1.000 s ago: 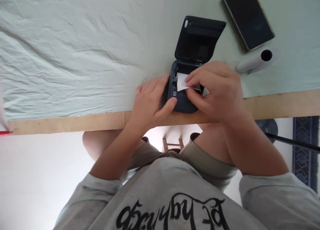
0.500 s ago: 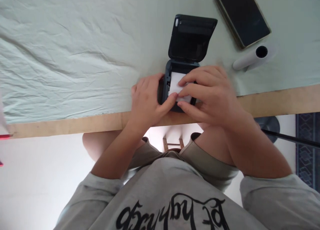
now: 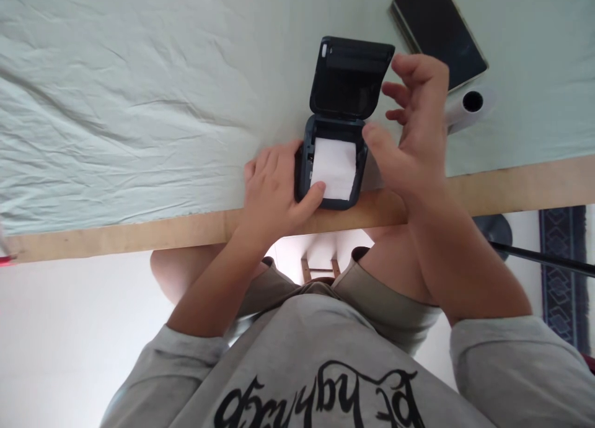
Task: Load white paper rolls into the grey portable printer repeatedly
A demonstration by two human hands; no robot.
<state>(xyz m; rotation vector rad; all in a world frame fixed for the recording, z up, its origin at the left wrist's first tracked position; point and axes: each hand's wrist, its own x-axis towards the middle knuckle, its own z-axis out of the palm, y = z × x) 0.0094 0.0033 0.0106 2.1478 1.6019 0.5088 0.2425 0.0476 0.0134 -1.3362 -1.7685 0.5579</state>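
Observation:
A small dark portable printer [image 3: 331,203] stands at the table's near edge with its lid [image 3: 348,81] swung up and back. White paper [image 3: 333,168] fills its compartment, the loose end lying toward me. My left hand [image 3: 274,180] grips the printer's left side, its thumb resting over the near left corner of the paper. My right hand [image 3: 418,131] is raised at the printer's right, fingers apart and nothing in them. Its index fingertip is by the lid's right edge, and the thumb is beside the hinge corner; whether either touches, I cannot tell.
Behind my right hand stands a white paper roll [image 3: 465,109] with a dark core. A dark phone-like slab [image 3: 441,31] lies beyond it. Pale green cloth [image 3: 139,106] covers the table up to a wooden front edge [image 3: 511,183]. My legs are below.
My right hand has let go of the paper and moved up and right toward the lid, uncovering the paper. My left hand stays on the printer, its thumb slightly lower.

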